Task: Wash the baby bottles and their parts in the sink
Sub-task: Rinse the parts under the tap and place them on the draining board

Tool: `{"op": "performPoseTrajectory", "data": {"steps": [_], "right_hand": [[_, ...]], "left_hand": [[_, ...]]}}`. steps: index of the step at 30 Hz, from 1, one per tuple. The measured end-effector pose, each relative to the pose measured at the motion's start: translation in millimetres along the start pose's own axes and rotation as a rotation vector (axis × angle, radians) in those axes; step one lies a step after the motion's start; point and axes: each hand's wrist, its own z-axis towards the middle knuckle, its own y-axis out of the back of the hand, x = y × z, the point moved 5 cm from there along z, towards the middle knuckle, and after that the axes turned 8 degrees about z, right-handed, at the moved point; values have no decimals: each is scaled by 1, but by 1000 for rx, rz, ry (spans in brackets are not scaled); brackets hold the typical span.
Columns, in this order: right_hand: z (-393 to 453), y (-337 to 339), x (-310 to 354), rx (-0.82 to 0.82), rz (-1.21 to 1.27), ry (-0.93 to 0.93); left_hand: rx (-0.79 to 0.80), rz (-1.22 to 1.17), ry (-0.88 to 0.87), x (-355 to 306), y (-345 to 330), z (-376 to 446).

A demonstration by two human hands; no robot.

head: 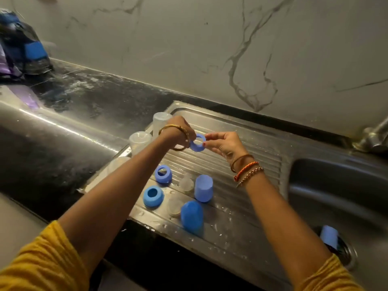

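both hands' fingers (206, 136) pinch a blue collar ring (197, 142) above the drainboard (241, 148), opening facing the right hand (225, 144).

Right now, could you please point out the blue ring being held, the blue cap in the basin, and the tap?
blue ring (197, 142), head view, outer wall.
blue cap (328, 236), head view, side.
tap (375, 138), head view, body.

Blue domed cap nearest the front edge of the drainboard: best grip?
Grip the blue domed plastic cap across its side walls, coming from above. It stands alone, dome up, on the ribbed steel drainboard, sides clear; its wet, rounded top would probably slip.
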Motion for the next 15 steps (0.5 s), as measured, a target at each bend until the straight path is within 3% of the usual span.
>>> {"op": "performPoseTrajectory", "data": {"steps": [3, 7, 11, 15], "right_hand": [[12, -14, -23, 27, -41, -83], [22, -28, -41, 35, -164, -134], [33, -31, -51, 38, -159, -164], [43, -35, -54, 45, -340, -138]], "left_hand": [[54, 157, -8, 15, -16, 8], [6, 369, -7, 23, -30, 13], [92, 461, -7, 29, -30, 14], [138, 462, -10, 35, -25, 14]]}}
